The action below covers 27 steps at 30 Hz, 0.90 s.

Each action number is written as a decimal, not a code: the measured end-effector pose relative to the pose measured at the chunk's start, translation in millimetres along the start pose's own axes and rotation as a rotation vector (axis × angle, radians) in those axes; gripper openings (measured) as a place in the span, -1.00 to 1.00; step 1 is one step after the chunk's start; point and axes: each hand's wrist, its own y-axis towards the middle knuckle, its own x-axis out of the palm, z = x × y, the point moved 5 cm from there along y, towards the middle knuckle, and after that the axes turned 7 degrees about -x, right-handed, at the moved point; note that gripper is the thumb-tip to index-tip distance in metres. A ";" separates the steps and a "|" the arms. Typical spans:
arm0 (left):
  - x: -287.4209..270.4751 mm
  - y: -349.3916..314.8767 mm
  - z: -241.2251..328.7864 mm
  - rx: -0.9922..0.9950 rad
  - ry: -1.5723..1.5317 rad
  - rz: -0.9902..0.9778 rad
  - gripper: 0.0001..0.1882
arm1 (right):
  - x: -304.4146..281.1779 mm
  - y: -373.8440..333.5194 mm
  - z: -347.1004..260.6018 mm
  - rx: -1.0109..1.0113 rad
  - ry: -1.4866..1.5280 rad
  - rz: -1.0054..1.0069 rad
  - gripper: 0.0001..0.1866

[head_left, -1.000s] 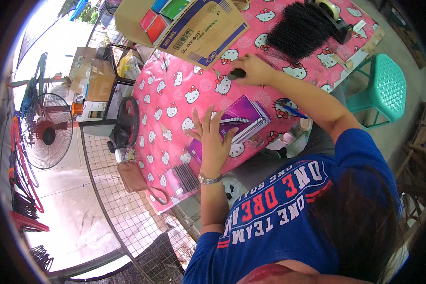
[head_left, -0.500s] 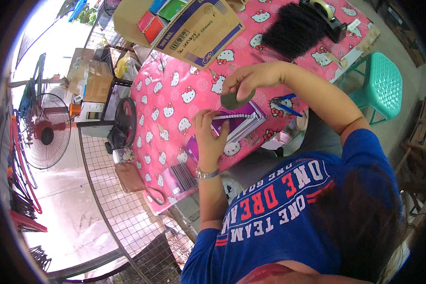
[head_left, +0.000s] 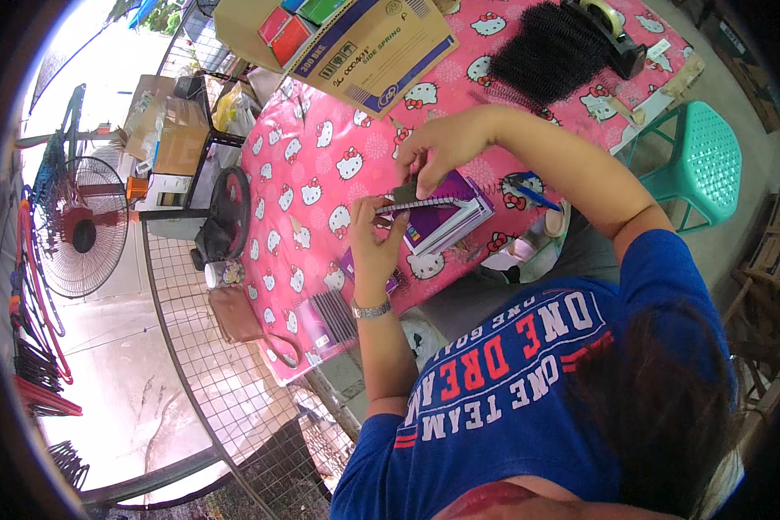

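On my feed the L hand (head_left: 375, 247) pinches the notebook (head_left: 414, 223) btwn thumb & fingers, by its white edge w/ a row of holes. R hand (head_left: 446, 150) grips a dark block (head_left: 404, 192), fingers curled round it, right at that same edge (can't tell from here if the block actually touches). Notebook is nr the table's near side, at the L end of a purple stack (head_left: 461, 227) w/ white page edges showing. I've a blue-handled tool (head_left: 539, 196) just R of the stack, & dark ridged strips (head_left: 333, 319) to the L, all on pink cloth (head_left: 319, 185). Farther back: open carton (head_left: 368, 56) w/ coloured packs (head_left: 284, 39) inside, then a pile of black coils (head_left: 550, 56), tape dispenser (head_left: 620, 43) beside it. Green stool (head_left: 706, 160) stands off R, fan (head_left: 84, 232) off L.
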 end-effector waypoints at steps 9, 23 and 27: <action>0.0 5.6 -11.2 -0.063 -0.123 -0.034 -0.71 | -1.4 9.7 1.4 -0.108 0.161 0.015 -0.51; -1.0 -14.0 -26.2 -0.320 -0.422 0.132 -0.81 | 35.0 -75.8 151.7 0.153 -0.943 0.719 -0.42; 6.1 -21.0 -27.4 -0.310 -0.537 0.259 -0.80 | 112.6 -143.4 143.4 0.286 -1.116 0.662 -0.43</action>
